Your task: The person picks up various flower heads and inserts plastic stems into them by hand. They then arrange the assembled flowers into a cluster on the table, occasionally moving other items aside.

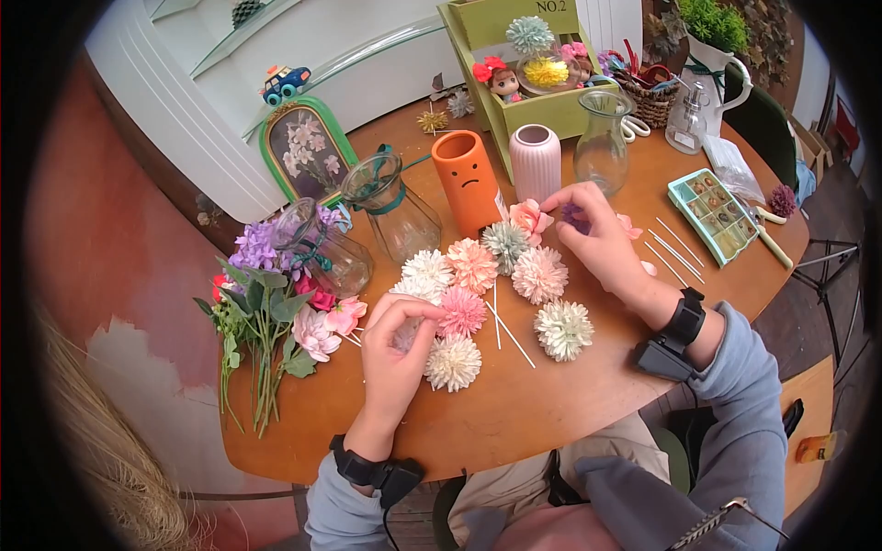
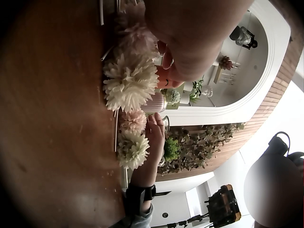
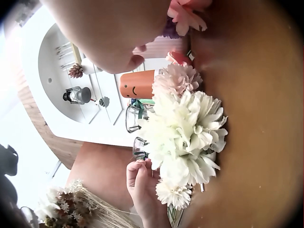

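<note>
Several flower heads (image 1: 471,266) lay inside the table's (image 1: 496,413) front edge, head view; right hand (image 1: 602,243) loosely curled, seemingly empty; left hand (image 1: 395,344) bent, grip unclear. Left wrist: pressing down risked crushing the cream bloom (image 2: 130,83). Right wrist: brushing past risked rolling the pale bloom (image 3: 185,137) off.

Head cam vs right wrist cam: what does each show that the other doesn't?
Head only: the compartment tray at the table's right side, the white pitcher holding greenery, and the wicker basket.

Right wrist only: the black lantern on the shelving, and the dried flower heads of the straw bundle.

Both: the orange vase with the frowning face, the pale greenish-white flower, and the person's hands, left hand and right hand.
</note>
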Demonstrator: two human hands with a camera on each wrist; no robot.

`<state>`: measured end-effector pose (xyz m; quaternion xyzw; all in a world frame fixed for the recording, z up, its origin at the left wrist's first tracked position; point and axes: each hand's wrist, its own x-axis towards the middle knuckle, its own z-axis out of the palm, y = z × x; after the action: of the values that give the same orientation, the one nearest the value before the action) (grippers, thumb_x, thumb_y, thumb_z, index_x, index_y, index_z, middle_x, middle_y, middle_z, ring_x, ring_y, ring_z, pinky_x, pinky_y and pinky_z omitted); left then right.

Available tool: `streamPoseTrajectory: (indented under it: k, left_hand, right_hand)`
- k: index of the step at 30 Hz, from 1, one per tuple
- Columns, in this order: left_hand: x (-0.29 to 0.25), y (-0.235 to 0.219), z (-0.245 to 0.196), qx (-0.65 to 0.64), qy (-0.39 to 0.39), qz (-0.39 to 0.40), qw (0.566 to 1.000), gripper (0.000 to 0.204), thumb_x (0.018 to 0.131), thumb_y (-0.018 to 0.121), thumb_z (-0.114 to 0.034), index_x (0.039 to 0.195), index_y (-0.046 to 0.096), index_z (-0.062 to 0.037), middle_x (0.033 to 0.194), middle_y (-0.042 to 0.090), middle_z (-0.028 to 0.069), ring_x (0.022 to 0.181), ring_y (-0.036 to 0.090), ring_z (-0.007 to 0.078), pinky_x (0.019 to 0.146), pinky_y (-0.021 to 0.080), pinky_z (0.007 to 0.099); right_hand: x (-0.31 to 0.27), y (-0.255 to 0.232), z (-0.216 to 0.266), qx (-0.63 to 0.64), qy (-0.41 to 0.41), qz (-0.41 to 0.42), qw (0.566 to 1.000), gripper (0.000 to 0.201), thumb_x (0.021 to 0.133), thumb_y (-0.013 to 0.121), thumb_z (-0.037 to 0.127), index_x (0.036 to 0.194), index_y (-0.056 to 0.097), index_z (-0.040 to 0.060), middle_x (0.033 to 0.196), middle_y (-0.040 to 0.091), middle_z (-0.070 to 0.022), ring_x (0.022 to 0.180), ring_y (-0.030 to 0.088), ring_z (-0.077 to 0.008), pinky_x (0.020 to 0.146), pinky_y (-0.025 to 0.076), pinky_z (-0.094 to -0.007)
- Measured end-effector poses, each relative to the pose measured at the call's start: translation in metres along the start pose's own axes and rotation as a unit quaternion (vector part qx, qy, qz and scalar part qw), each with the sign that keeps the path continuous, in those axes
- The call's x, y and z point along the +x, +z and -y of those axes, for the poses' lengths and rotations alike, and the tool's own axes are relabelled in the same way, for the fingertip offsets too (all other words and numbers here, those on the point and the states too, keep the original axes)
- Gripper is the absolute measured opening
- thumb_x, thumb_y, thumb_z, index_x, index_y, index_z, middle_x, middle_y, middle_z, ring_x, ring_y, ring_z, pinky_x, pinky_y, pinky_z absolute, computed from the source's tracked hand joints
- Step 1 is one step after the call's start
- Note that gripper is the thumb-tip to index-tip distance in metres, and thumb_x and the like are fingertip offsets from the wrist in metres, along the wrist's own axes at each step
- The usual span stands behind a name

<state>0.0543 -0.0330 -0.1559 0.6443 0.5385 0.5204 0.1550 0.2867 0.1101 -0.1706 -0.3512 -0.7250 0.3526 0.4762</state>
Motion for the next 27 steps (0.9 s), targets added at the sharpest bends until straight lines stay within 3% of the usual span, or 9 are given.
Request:
streamPoseTrajectory:
  k: [1, 4, 7, 13, 27]
  left_hand:
    - [0.0, 0.0, 0.0, 0.0, -0.001, 0.0, 1.0, 0.008, 0.077, 0.061, 0.005, 0.082, 0.064, -0.0008, 0.083, 0.058, 0.0066, 0.081, 0.056, 0.0165, 0.074, 0.043, 0.0262]
    - [0.0, 0.0, 0.0, 0.004, 0.002, 0.001, 1.0, 0.008, 0.077, 0.061, 0.005, 0.082, 0.064, -0.0008, 0.083, 0.058, 0.0065, 0.081, 0.056, 0.0166, 0.074, 0.043, 0.0261]
    - [0.0, 0.0, 0.001, 0.003, 0.001, 0.0, 1.0, 0.008, 0.077, 0.061, 0.005, 0.082, 0.064, -0.0007, 0.083, 0.058, 0.0066, 0.081, 0.056, 0.0166, 0.074, 0.043, 0.0261]
    - [0.0, 0.0, -0.001, 0.0, 0.004, 0.004, 1.0, 0.009, 0.077, 0.06, 0.005, 0.082, 0.064, -0.0006, 0.084, 0.058, 0.0067, 0.081, 0.057, 0.0163, 0.074, 0.044, 0.0258]
    - [0.0, 0.0, -0.002, -0.007, -0.001, 0.009, 1.0, 0.009, 0.078, 0.06, 0.005, 0.083, 0.065, -0.0002, 0.084, 0.058, 0.0066, 0.081, 0.056, 0.0154, 0.073, 0.044, 0.0251]
  right_hand:
    - [-0.001, 0.0, 0.0, -0.033, 0.021, 0.013, 0.999, 0.019, 0.077, 0.056, 0.0, 0.096, 0.057, 0.005, 0.097, 0.047, -0.0071, 0.092, 0.05, -0.0162, 0.079, 0.041, -0.0253]
    - [-0.003, 0.003, -0.012, -0.074, -0.021, 0.032, 0.997, 0.025, 0.074, 0.055, -0.001, 0.098, 0.057, 0.0052, 0.098, 0.047, -0.0082, 0.095, 0.049, -0.0194, 0.08, 0.04, -0.0256]
    - [-0.001, 0.002, -0.01, -0.029, -0.005, 0.016, 0.999, 0.026, 0.074, 0.054, -0.001, 0.099, 0.057, 0.005, 0.098, 0.047, -0.0096, 0.098, 0.047, -0.0222, 0.083, 0.039, -0.0286]
    - [0.006, -0.009, 0.0, -0.111, -0.101, -0.067, 0.986, 0.024, 0.075, 0.054, 0.002, 0.098, 0.057, 0.0046, 0.1, 0.047, -0.011, 0.101, 0.046, -0.0264, 0.089, 0.038, -0.0338]
    - [0.002, -0.008, -0.003, -0.127, -0.009, 0.025, 0.992, 0.025, 0.074, 0.057, 0.003, 0.099, 0.058, 0.005, 0.103, 0.048, -0.012, 0.101, 0.049, -0.0264, 0.088, 0.04, -0.0331]
